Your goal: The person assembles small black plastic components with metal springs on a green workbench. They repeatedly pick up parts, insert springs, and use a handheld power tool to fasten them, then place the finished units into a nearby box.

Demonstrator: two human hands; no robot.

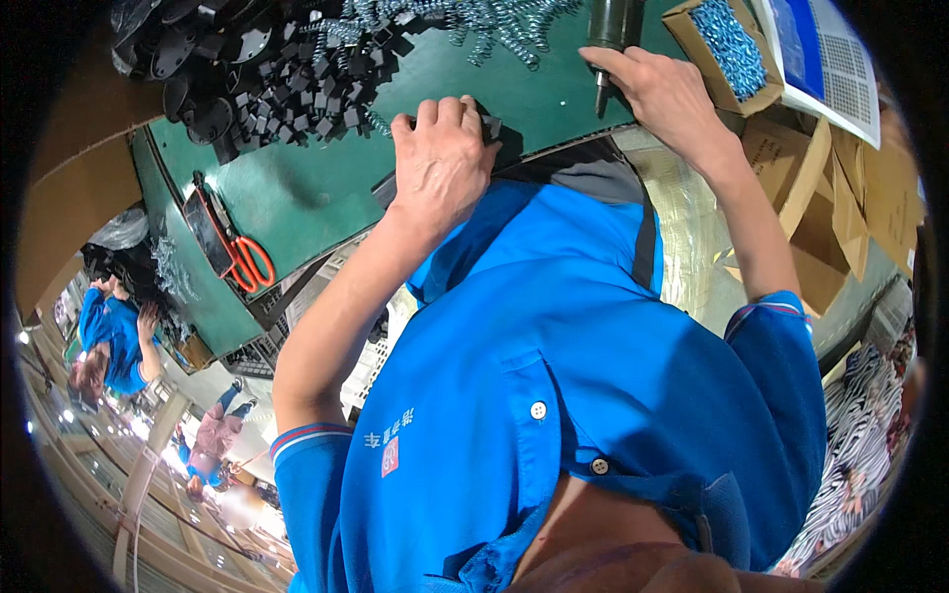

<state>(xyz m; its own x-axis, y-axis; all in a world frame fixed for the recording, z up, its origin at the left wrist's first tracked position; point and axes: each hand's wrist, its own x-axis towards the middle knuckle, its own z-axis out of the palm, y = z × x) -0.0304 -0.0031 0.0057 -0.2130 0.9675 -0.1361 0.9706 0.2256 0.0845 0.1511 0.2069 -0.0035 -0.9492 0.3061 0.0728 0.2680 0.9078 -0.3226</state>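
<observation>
left hand (pixel 440 163): laid knuckles-up at the edge of the green mat (pixel 326 188), fingers curled over a small black part (pixel 491 126) and pinning it there.
right hand (pixel 657 89): closed around a powered screwdriver (pixel 611 40), tip pointed down just beside the part.
slip risk: if the part is held loosely, it could be spun or kicked away by the bit.
finger risk: the left fingertips could be nicked, being so near the tip.
clutter: loose black pieces (pixel 306 99) and springs (pixel 494 30) could be swept aside.
</observation>
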